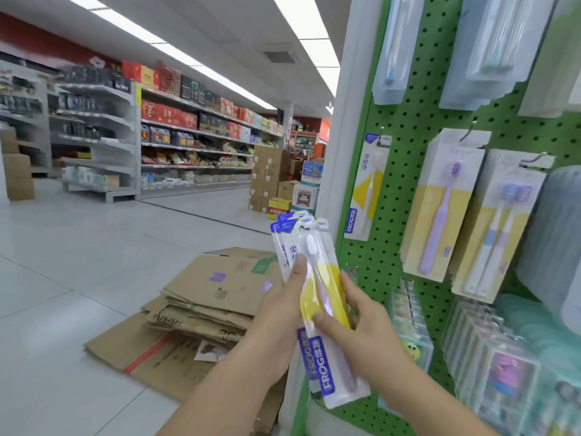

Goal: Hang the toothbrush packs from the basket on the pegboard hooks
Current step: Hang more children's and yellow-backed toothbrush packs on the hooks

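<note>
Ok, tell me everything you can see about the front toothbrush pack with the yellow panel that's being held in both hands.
The front toothbrush pack with the yellow panel is a long, flat, clear plastic sleeve with a blue FROG label low down and a white brush head showing near the top. It stands nearly upright, leaning slightly left, foremost in a fanned bunch of similar packs. The left hand grips the bunch, thumb on its front; the right hand pinches its yellow middle. It is not yet hung on the green pegboard.

Two bare forearms enter from the bottom edge, no sleeves showing up to the frame border. Left hand (279,305) bare: no glove, ring or watch seen; wrist below it unadorned. Right hand (361,328) likewise bare, no jewellery or strap on the wrist behind it. Nails short and unpainted where visible on the left thumb. Nothing else of the person in view.
</note>
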